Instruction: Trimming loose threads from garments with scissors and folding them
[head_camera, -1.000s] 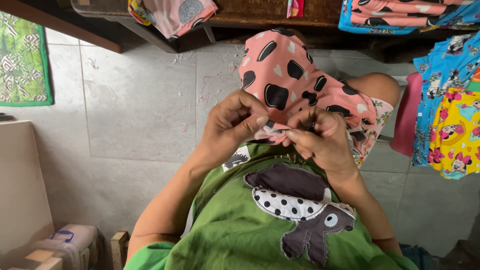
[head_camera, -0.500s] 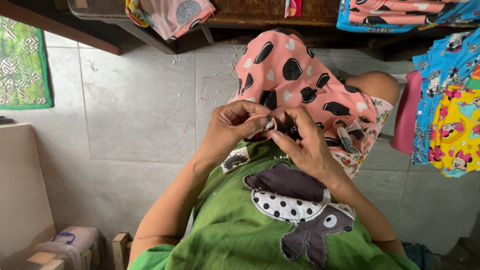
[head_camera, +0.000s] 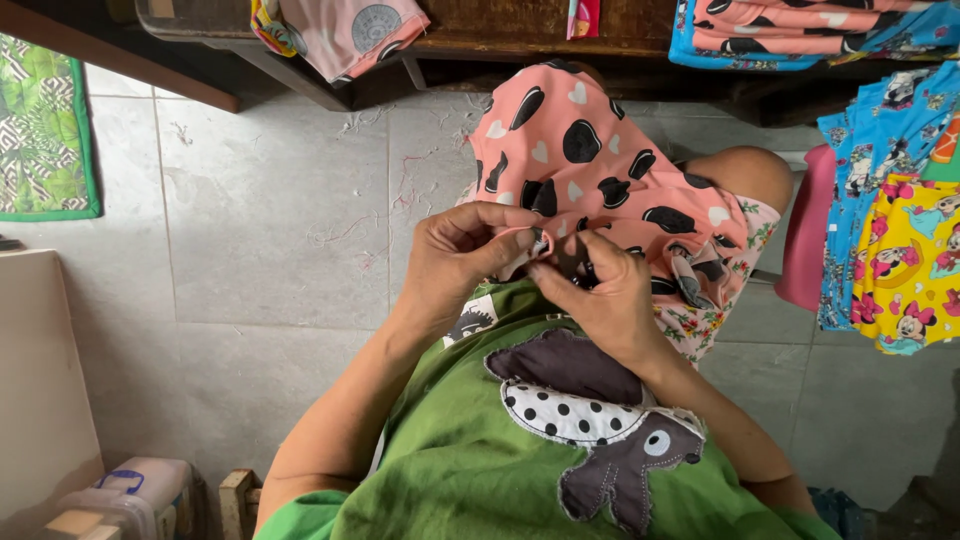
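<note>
A pink cloth (head_camera: 580, 150) with black blotches and small white hearts lies draped over my raised knee. My left hand (head_camera: 465, 255) pinches its near edge between thumb and fingers. My right hand (head_camera: 600, 295) grips the same edge right beside it, fingertips almost touching the left ones. Whatever small thing sits between the fingertips is hidden. Below the hands is my green shirt (head_camera: 480, 460) with a dark spotted animal patch (head_camera: 600, 420).
Grey tiled floor (head_camera: 270, 220) with loose threads spreads to the left. A dark wooden bench edge (head_camera: 520, 40) carries folded fabrics at the top. Bright printed cloths (head_camera: 900, 230) hang at right. A green patterned mat (head_camera: 45, 130) lies at left. Plastic boxes (head_camera: 130, 495) stand at lower left.
The pink cloth has shifted slightly over the knee as both hands worked along its edge. The hands have drawn closer together, still pinching the same spot.
</note>
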